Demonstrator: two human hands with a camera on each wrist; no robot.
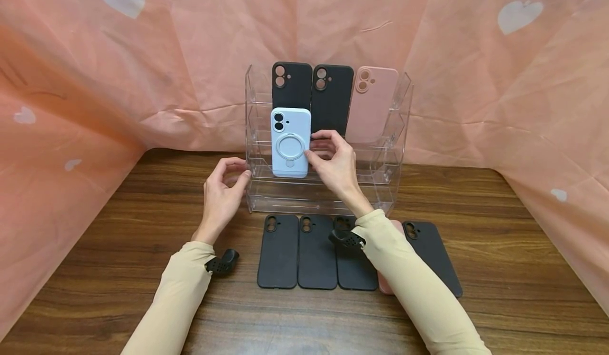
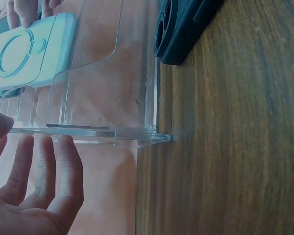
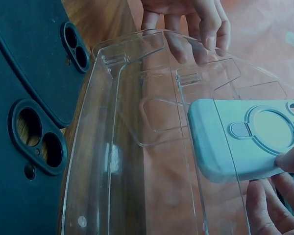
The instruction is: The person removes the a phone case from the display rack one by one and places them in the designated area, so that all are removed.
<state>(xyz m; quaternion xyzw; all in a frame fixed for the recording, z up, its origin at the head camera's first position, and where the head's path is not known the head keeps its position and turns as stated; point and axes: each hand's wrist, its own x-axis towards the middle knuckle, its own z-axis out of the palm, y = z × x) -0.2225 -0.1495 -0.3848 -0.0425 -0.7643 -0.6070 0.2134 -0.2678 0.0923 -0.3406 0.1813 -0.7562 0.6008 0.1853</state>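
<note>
A light blue-white phone case point(image 1: 291, 156) with a ring on its back stands upright in a clear tiered display stand point(image 1: 323, 206). Its bottom end appears to sit behind a clear lip. My right hand point(image 1: 335, 164) pinches the case's right edge, thumb on the back face and fingers behind. At the stand's left side panel, my left hand point(image 1: 223, 191) has bent fingers, with fingertips point(image 2: 66, 147) at the panel's outer face; firm grip or light touch is hard to tell. Behind the held case stand a black case point(image 1: 292, 93), another black case point(image 1: 333, 98) and a pink case point(image 1: 373, 103).
Several black cases, including the leftmost one point(image 1: 278, 254) and rightmost one point(image 1: 433, 254), lie in a row before the stand. A pink case point(image 1: 396, 227) lies partly under my right sleeve point(image 1: 409, 275). Pink cloth point(image 1: 190, 80) hangs around the wooden table point(image 1: 119, 270).
</note>
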